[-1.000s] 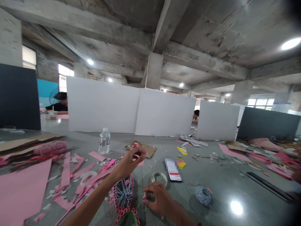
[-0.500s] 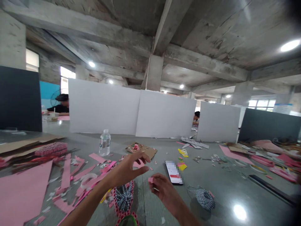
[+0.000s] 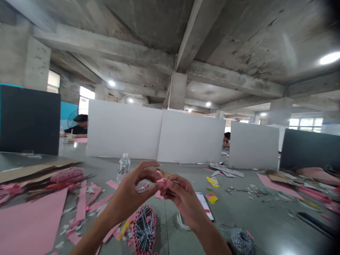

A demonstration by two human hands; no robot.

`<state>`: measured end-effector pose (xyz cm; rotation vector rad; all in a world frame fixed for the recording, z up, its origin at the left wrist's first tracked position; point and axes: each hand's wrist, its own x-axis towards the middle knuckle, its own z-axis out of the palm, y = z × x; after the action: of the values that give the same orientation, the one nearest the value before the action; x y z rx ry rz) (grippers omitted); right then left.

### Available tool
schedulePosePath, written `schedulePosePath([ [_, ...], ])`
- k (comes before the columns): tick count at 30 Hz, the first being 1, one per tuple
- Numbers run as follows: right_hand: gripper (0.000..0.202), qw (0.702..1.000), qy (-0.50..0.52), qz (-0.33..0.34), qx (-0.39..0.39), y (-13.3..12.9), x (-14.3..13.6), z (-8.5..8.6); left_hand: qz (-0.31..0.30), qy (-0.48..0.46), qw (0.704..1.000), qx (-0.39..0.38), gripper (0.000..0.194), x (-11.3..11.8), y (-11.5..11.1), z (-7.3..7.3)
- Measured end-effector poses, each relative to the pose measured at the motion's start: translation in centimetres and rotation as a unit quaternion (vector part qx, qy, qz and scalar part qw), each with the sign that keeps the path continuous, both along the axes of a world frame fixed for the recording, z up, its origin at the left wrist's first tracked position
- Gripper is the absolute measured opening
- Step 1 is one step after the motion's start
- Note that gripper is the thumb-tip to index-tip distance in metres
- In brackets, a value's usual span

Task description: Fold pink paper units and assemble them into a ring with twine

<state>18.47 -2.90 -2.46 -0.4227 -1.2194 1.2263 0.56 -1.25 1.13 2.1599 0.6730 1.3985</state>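
Observation:
Above the middle of the table, my left hand [image 3: 139, 186] and my right hand [image 3: 182, 194] meet at a small pink piece [image 3: 162, 182] that looks like rolled paper or foam. The right thumb and fingers pinch it. On its other side the left thumb and a fingertip close on it, with the left index finger arched above. Below my hands lies an oval piece [image 3: 145, 230] edged with pink rolls and laced with grey-and-white cord. A patterned brown scrap [image 3: 165, 173] is mostly hidden behind my fingers.
Pink strips [image 3: 81, 203] and a pink sheet [image 3: 32, 219] cover the left. A water bottle [image 3: 124, 166] stands behind my left hand. On the right are a phone [image 3: 205, 207], a cord ball [image 3: 241, 241] and yellow scraps [image 3: 211, 197]. White panels [image 3: 191, 138] stand behind; two people show through gaps.
My hands have come together, the left reaching the pink piece that the right held alone. The whole view has shifted slightly, and a pale loop now shows beside my right wrist.

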Motion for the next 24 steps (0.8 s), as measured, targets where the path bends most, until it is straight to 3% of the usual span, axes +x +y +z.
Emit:
schedulePosePath([
  [3, 0.029, 0.992, -0.06, -0.062, 0.096, -0.5, -0.4, 1.1, 0.0, -0.052, 0.998, -0.026, 0.038, -0.6, -1.2, 1.1],
  [6, 0.024, 0.951, -0.137, -0.182, 0.209, -1.4, -0.5, 1.9, -0.013, -0.059, 0.997, -0.04, 0.039, -1.0, -2.0, 1.8],
  [8, 0.019, 0.932, -0.172, -0.209, 0.239, -1.9, -0.5, 2.3, -0.013, -0.035, 0.999, -0.04, 0.041, -1.2, -2.2, 1.9],
  [16, 0.023, 0.954, -0.201, -0.136, 0.177, -2.1, -0.1, 2.6, 0.034, 0.048, 0.998, -0.012, 0.039, -1.7, -2.0, 1.3],
  [24, 0.017, 0.949, -0.188, -0.182, 0.174, -1.5, -0.3, 2.3, 0.005, 0.042, 0.998, -0.039, 0.027, -1.0, -1.0, 1.4],
])
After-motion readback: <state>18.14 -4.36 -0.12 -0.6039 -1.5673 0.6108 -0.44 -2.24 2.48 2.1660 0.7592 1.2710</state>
